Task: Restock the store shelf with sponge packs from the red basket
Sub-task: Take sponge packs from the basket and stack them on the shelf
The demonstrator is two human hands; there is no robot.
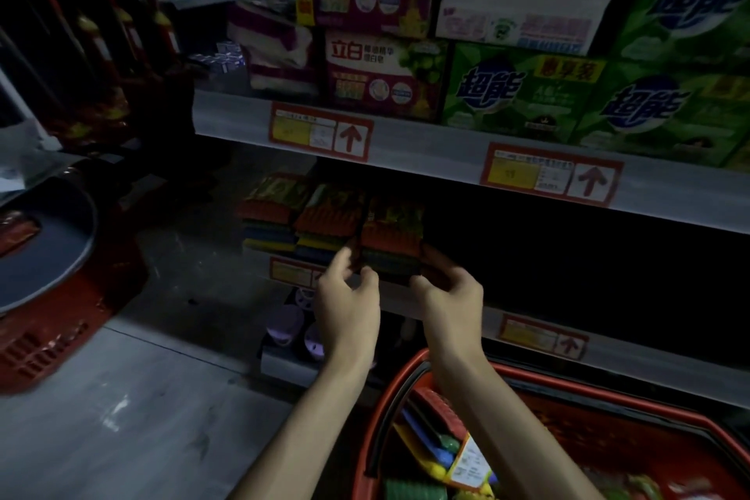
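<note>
We've got both hands on one shrink-wrapped stack of coloured ribbed sponges (391, 244) at the dim shelf's front lip (446, 298): left hand (347, 296) and right hand (448, 292) fingers pinched shut on its lower corners. It's touching the next pack at 9 o'clock (328, 221), so pushing in crooked could topple that row. Red plastic basket (633, 406) with spare packs sits at 5 o'clock.

head view, only one, no overlap | worn at head height, aimed forward and down | close over both hands (399, 296) gripping a sponge pack (391, 239) at frame centre | shelf (446, 162) beyond the grip, red basket (608, 410) below it, nearest the lens
</note>
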